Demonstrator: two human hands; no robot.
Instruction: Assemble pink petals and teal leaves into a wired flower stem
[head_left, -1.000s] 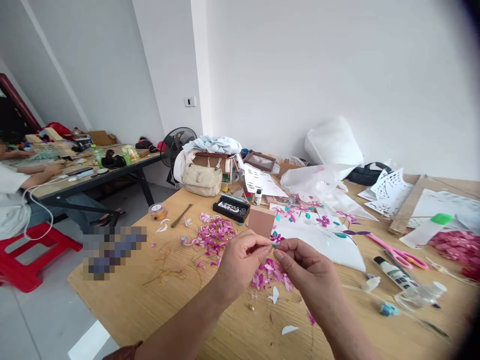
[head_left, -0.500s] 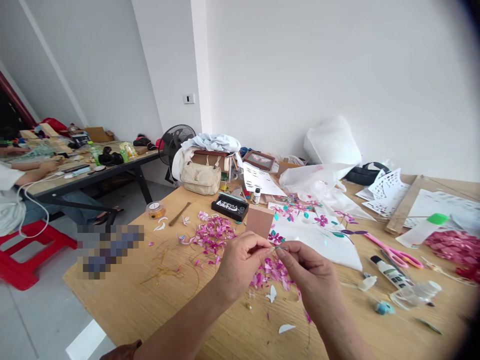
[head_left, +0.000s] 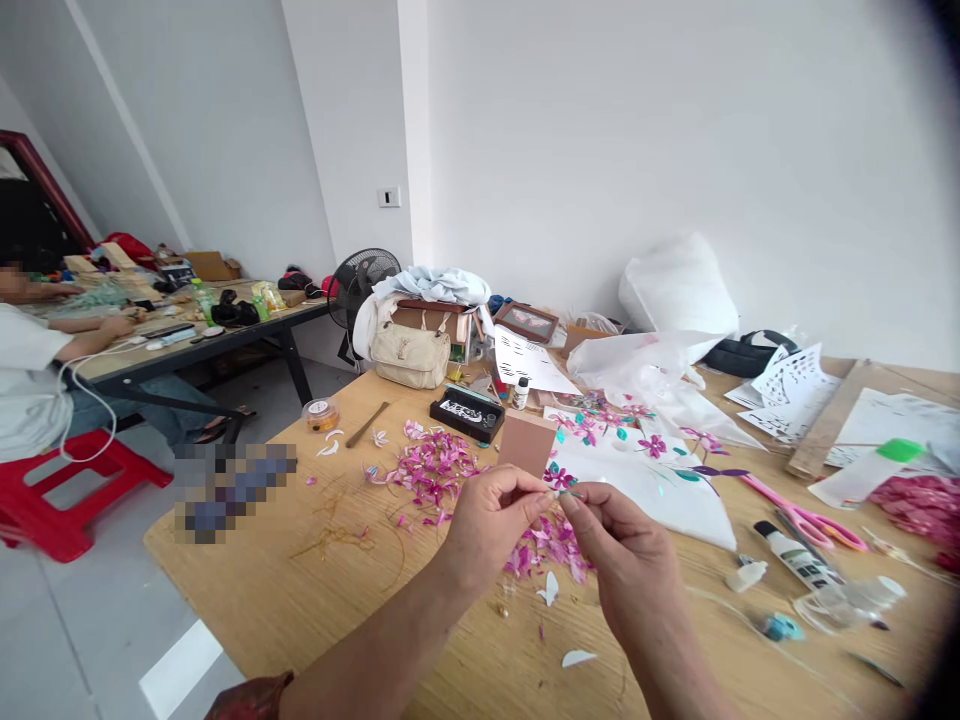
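Above the wooden table (head_left: 255, 600), my left hand (head_left: 487, 530) and my right hand (head_left: 630, 545) meet with thumb and forefinger pinched. Between the fingertips is a tiny thin piece, mostly hidden and too small to name. Loose pink petals (head_left: 431, 468) lie beyond my left hand, and more pink petals (head_left: 551, 548) spread beneath the fingers. Just behind the fingertips stands a brownish-pink card (head_left: 525, 443). Past it, a white sheet (head_left: 667, 500) carries magenta flowers (head_left: 652, 446) with teal leaves. White petal-shaped cutouts (head_left: 577, 658) lie nearer to me.
Pink scissors (head_left: 806, 520), a glue bottle (head_left: 796, 555) and a clear bottle (head_left: 851, 605) lie at right. A black tray (head_left: 466, 415), an orange-filled jar (head_left: 321, 416) and a beige bag (head_left: 411, 355) stand farther back. A person (head_left: 37, 370) sits at another table, left.
The view has turned slightly left, so the surroundings appear shifted to the right. My hands stay pinched together in nearly the same pose.
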